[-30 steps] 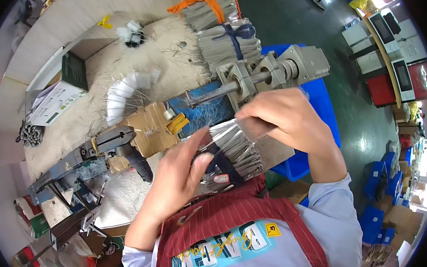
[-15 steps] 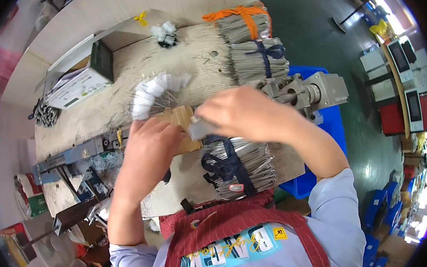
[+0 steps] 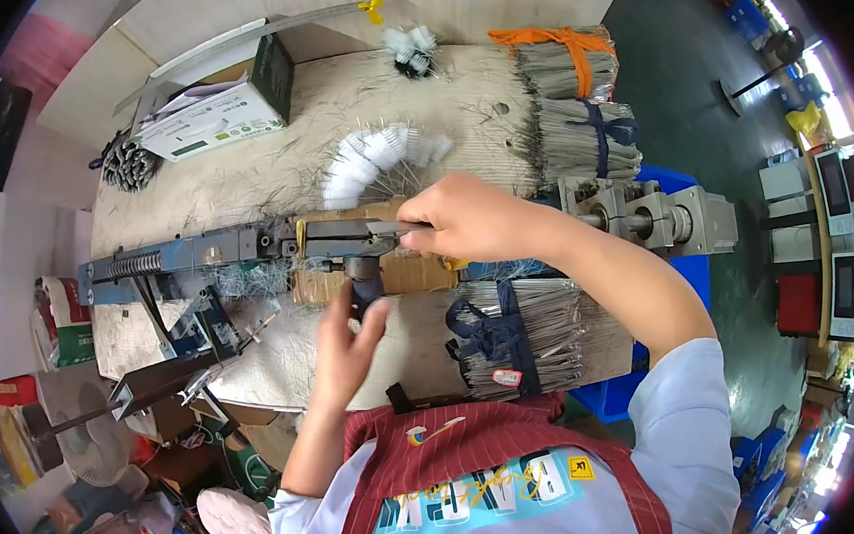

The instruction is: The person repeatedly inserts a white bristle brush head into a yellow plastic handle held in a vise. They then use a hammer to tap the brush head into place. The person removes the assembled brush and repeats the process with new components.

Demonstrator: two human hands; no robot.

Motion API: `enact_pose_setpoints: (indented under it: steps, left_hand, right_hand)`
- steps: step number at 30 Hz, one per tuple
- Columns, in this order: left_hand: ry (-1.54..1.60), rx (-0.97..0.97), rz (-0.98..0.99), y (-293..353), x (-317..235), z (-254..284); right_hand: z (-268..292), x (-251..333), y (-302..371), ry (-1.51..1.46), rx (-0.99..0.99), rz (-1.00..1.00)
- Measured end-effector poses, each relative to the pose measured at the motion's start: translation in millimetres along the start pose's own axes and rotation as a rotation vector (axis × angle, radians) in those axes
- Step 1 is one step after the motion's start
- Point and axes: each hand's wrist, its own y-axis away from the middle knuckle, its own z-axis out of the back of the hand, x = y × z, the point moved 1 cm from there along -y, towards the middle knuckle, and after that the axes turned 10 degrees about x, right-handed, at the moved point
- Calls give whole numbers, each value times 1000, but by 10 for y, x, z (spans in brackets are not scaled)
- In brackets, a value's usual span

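The pale bench [image 3: 478, 92] is littered, with white brushes [image 3: 369, 161] fanned out across its middle and tied wire bundles [image 3: 528, 334] toward its right; a dark green floor [image 3: 671, 112] stretches beyond. The right hand [image 3: 473, 215] reaches in leftward, its grip pinched nearly closed on a thin pale piece [image 3: 385, 228]; the left hand [image 3: 345, 346] comes up from below, thumb spread beside a dark handle [image 3: 367, 290], and I cannot tell whether its grip has hold; the piece sits at the end of a dark clamp [image 3: 332, 238], pointing left, its long axis running left to right.
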Motion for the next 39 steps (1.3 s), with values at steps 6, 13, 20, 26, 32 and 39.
enact_pose_setpoints:
  steps: [6,13,20,26,32,39]
  left_hand:
    - [663,117,34,-45,60,-355]
    - [-638,103,-43,-69,-144,683]
    - [411,630,374,77,-738,745]
    - [636,333,437,128,-392,-535]
    - [-115,10,-52,161,383,-672]
    - [-27,89,39,319,229,-304]
  right_hand:
    - [-272,127,90,383,-265,44]
    - [58,9,-134,-268,167,-170]
    - [49,74,-83,-42,101,-200]
    - [-162,151,52,280,-163,-144]
    - [-860,293,329,264,50,-62]
    - [-881,93,444,233,-77,-60]
